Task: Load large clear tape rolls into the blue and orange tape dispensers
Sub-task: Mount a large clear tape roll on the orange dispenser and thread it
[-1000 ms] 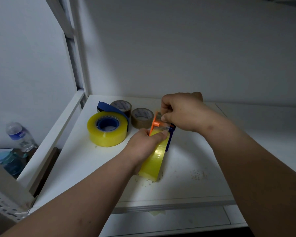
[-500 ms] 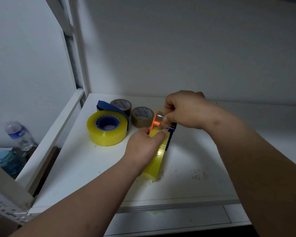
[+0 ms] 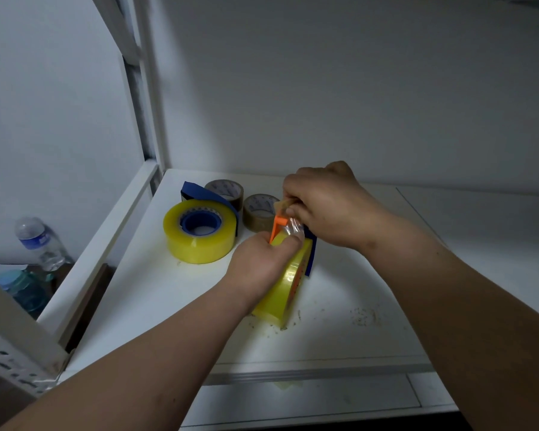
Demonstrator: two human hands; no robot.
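The place looked like a storeroom or packing corner rather than a home. A white metal shelf (image 3: 339, 321) filled the middle of the frame, backed by a bare pale wall, with a white upright post (image 3: 147, 98) rising at the upper left and a perforated steel angle bracket (image 3: 10, 365) at the lower left, the kind used on bolt-together racking. Packing supplies sat at the shelf's back left: a large yellowish clear tape roll (image 3: 199, 236) and two smaller brown tape rolls (image 3: 259, 211). Crumbs and grit were scattered across the shelf near its front edge. Beyond the rack, at the left edge, plastic water bottles (image 3: 39, 242) stood lower down.
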